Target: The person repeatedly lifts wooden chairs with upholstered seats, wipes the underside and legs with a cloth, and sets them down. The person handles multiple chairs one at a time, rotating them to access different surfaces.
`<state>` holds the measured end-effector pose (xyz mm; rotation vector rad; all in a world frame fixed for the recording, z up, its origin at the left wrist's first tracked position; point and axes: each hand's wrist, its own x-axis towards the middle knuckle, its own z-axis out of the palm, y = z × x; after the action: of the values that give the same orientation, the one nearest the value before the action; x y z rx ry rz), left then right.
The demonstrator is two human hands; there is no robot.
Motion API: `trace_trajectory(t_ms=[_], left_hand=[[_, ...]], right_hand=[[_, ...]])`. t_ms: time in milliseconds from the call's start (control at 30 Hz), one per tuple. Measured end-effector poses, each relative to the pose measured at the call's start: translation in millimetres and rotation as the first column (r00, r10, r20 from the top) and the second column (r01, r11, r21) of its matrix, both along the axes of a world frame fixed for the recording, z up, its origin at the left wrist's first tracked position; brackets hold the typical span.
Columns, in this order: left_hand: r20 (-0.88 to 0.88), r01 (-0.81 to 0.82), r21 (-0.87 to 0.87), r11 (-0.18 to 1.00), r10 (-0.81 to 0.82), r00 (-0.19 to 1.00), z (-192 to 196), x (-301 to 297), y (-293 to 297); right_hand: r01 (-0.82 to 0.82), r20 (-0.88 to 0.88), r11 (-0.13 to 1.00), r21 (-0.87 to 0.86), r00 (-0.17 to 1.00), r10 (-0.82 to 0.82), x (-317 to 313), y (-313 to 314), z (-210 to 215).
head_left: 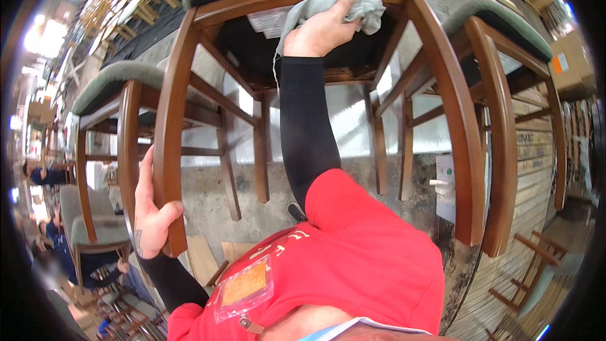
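Cloth (328, 5) half hidden under right hand (320, 30)

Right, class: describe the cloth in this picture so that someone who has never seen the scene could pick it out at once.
Start at the big wooden chair with the green padded seat that fills the middle of the view. Under its seat frame, near the top, the right hand presses a crumpled pale grey-green cloth against the wood. It is the only soft, loose thing among the hard brown rails and legs.
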<state>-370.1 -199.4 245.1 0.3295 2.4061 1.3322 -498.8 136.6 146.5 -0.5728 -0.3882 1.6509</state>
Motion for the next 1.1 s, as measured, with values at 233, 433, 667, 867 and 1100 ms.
trace_trajectory(t_ms=[233,433,667,867,1100], left_hand=[[0.027,-0.029,0.066,0.997,0.027,0.999,-0.3,4.7,-5.0],[-0.022,0.040,0.083,0.996,-0.038,0.999,2.1,-3.1,8.6],[0.039,-0.043,0.088,0.995,0.040,0.998,1.3,1.2,2.8],[-0.003,-0.031,0.079,0.996,0.031,1.000,-1.1,-2.2,4.4],[0.038,-0.060,0.138,0.989,0.055,0.998,-2.1,0.5,6.3]], right_hand=[[-0.390,0.119,0.904,0.177,0.920,0.374,-26.9,-108.6,-42.4],[-0.241,0.401,0.826,0.510,0.916,0.020,-67.8,-116.1,-75.8],[-0.371,0.379,0.788,0.491,0.906,0.190,-75.9,-125.3,-66.6],[-0.544,0.722,0.594,0.593,0.685,-0.093,-62.6,-90.1,-78.1],[-0.322,0.465,0.740,0.590,0.885,0.014,-73.6,-152.0,-91.5]])
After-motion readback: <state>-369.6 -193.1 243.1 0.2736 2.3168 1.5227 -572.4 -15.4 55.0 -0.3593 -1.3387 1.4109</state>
